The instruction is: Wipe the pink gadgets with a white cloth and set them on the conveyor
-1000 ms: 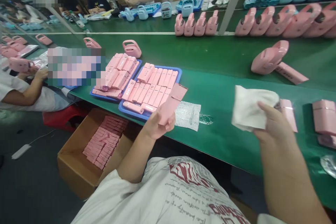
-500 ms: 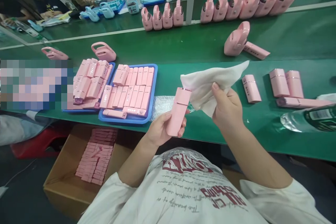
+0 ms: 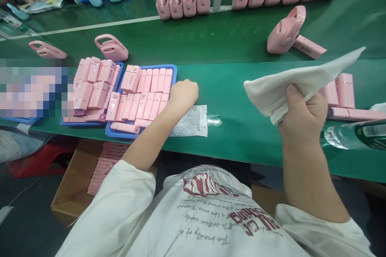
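Note:
My left hand (image 3: 184,93) is at the right edge of a blue tray (image 3: 175,73), knuckles up. Its fingers curl down out of sight, so what they hold, if anything, is hidden. Rows of pink rectangular cases (image 3: 147,108) fill this tray, some stacked on top. Below the hand lies a bubble-wrap sleeve (image 3: 196,122), partly covered by my forearm. Held up over the right side of the table, a white cloth (image 3: 289,84) is pinched between thumb and fingers of my right hand (image 3: 304,116).
Another blue tray (image 3: 87,123) of pink cases stands at left. Pink handled housings (image 3: 189,2) line the back. One housing (image 3: 283,34) leans by a pink case (image 3: 310,46). At right lie more cases (image 3: 345,90) and a clear bottle (image 3: 340,134). A cardboard box (image 3: 64,196) sits below.
My left hand has swung left from mid-table to the tray; the pink case it held no longer shows in it. My right hand has carried the cloth rightward. The view has shifted slightly.

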The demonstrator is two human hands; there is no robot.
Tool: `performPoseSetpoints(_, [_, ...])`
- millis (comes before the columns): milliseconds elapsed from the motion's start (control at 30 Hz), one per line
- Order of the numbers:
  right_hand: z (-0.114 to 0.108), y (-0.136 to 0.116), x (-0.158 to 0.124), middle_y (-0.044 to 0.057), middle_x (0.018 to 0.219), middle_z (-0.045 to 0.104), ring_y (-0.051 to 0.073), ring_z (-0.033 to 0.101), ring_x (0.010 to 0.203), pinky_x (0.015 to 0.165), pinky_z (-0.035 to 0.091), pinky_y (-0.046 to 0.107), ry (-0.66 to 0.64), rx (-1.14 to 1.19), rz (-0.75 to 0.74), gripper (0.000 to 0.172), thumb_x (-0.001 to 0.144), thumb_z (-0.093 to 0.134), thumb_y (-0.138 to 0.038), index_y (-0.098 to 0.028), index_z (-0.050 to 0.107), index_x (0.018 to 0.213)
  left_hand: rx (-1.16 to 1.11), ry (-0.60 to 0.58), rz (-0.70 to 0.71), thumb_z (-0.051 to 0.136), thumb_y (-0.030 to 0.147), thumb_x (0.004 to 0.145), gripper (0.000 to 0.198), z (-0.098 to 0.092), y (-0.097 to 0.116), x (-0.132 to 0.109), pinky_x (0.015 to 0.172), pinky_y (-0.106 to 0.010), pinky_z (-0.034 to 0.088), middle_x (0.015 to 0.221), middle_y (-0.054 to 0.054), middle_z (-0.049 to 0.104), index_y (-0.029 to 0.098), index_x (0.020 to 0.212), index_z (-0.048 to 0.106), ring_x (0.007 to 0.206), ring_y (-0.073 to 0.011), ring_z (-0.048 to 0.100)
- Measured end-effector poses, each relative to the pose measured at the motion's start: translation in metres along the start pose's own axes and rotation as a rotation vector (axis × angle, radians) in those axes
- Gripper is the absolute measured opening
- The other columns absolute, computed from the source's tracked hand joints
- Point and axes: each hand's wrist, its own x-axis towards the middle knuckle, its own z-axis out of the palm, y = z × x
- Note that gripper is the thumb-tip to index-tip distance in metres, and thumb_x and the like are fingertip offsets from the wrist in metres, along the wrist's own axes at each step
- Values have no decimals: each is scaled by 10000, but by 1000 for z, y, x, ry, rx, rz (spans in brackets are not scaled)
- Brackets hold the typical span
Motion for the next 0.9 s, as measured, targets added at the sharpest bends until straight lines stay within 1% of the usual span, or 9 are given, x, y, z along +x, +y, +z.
performPoseSetpoints(67, [5,2,3,4,798,626,172,632,871,841,544,318,-8,-75,-131,81,808,687,-292,-229,692,758,-8,-23,-28,653,50,741,162,-3,6,16,738,-349,407,705,-118,570,84,586,621,871,-330,636])
performPoseSetpoints(133, [9,4,4,9,793,627,184,634,866,841,555,342,-47,-84,-145,116,807,691,-346,-236,694,770,-17,-84,-59,668,38,697,184,-8,5,33,757,-343,403,652,-91,564,83,537,590,869,-307,635])
performPoseSetpoints(267, [11,4,1,16,806,658,179,642,830,798,565,313,-71,-86,-105,116,795,721,-352,-238,713,811,-64,-148,-97,655,167,749,288,-16,-27,58,705,-299,380,555,-41,504,114,490,540,762,-226,626])
performPoseSetpoints(400, [10,9,1,43,927,707,176,671,909,795,576,289,-24,91,-23,165,801,702,-330,-195,714,895,-338,-160,-202,611,424,834,440,-8,-77,35,521,-284,317,459,-22,444,167,487,526,480,-144,471])
performPoseSetpoints(500, [12,19,1,58,949,716,164,683,923,786,583,270,42,191,106,177,773,693,-276,-158,694,905,-617,-148,-108,746,472,709,326,0,-94,-5,462,-249,310,584,-43,581,155,679,679,489,-122,482])
performPoseSetpoints(600, [18,29,-6,36,937,715,155,692,907,775,587,260,53,192,227,192,758,702,-307,-172,675,892,-958,-194,-21,800,460,653,392,4,-84,-43,441,-209,367,724,-46,639,151,876,708,526,-103,535])
performPoseSetpoints(700, [27,33,-22,25,947,714,165,697,904,787,594,287,45,218,234,264,753,721,-380,-189,664,925,-1453,-192,-60,763,546,672,476,11,-59,-68,415,-186,394,654,-9,603,144,901,653,493,-90,539])
performPoseSetpoints(833, [41,26,-45,28,964,712,170,686,970,888,568,325,91,197,59,279,837,639,-441,-205,670,982,-1839,-243,-102,757,585,668,546,27,-17,-85,436,-181,439,701,-33,642,116,914,626,550,-103,594])
performPoseSetpoints(900, [45,22,-54,38,1047,712,196,650,1094,987,524,376,-41,44,-115,282,889,568,-456,-239,687,1025,-1891,-291,-106,752,586,684,545,33,3,-90,429,-181,431,723,-42,650,102,906,635,534,-91,576])
